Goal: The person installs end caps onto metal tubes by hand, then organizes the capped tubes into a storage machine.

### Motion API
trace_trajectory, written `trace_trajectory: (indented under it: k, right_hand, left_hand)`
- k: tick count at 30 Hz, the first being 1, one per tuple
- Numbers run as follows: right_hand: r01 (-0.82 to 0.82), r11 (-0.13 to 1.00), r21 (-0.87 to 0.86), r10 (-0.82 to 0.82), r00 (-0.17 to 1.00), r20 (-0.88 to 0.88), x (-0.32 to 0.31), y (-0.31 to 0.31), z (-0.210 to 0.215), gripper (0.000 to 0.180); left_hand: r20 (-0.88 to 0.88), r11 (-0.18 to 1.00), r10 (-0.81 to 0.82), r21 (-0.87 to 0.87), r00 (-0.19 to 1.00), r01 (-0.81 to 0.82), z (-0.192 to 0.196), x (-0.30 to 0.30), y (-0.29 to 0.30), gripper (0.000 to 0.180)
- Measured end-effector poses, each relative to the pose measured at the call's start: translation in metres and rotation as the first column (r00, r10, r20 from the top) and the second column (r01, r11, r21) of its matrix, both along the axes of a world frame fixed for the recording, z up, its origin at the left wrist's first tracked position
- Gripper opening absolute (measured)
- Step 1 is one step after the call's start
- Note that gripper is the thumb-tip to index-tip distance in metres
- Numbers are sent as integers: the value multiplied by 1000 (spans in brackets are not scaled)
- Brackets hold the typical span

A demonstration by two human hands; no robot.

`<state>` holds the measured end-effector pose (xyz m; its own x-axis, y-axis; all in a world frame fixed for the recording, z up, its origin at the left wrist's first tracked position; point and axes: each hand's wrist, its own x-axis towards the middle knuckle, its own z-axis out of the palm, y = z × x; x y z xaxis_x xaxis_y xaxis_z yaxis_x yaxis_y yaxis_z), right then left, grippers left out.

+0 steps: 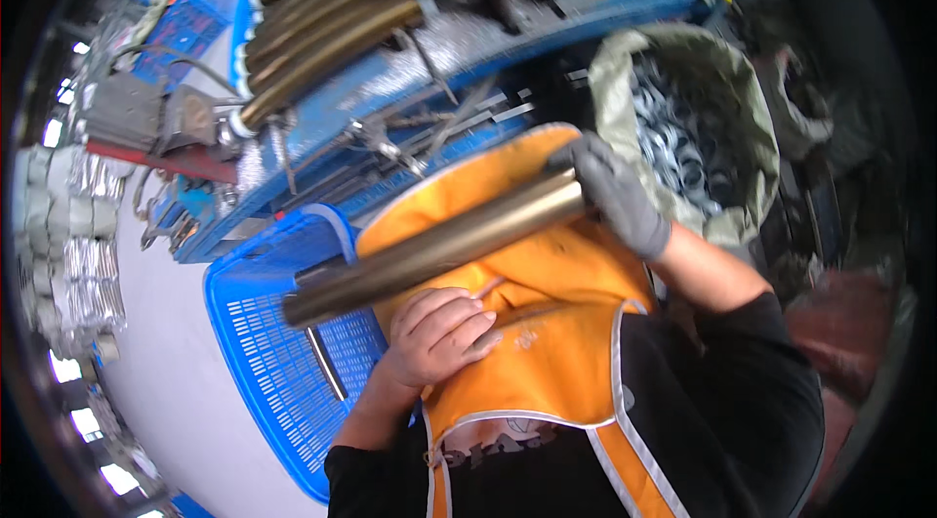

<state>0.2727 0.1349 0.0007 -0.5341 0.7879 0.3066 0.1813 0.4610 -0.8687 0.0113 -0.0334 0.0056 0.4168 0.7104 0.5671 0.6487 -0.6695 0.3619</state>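
Observation:
A long bronze-coloured metal tube (439, 245) lies slantwise above my orange apron (547, 362), its far-left end over the blue basket. My right hand (620, 198), in a dark grey glove, grips the tube's right end. Bare and resting on the apron just below the tube, my left hand (441, 334) has its fingers laid out and holds nothing. In the blue plastic basket (256, 352) there is a thin dark bar (326, 364); another dark piece shows partly behind the tube.
A blue metal workbench (361, 93) runs across the back, with a row of bronze tubes (332, 15) on it. To the right stands a pale woven sack (615, 93) of metal rings (683, 142). Stacked wrapped bundles (93, 284) stand at the far left.

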Motion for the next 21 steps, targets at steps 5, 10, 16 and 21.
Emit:
trace_trajectory:
  k: [5, 10, 16, 21]
  right_hand:
    - [-115, 861, -495, -58, 945, -322, -5, -22, 11, 33]
    - [-4, 999, -45, 8, 995, 95, 30, 11, -16, 30]
    - [48, 991, 124, -122, -47, 991, 221, 88, -121, 33]
    - [111, 981, 160, -171, 105, 980, 290, 88, -175, 32]
  left_hand:
    - [827, 768, 464, -554, 317, 321, -18, 16, 12, 71]
    - [866, 942, 310, -336, 392, -2, -9, -24, 45, 90]
    - [688, 929, 359, -198, 631, -313, 22, -99, 37, 60]
    - [374, 679, 733, -433, 568, -592, 21, -96, 26, 33]
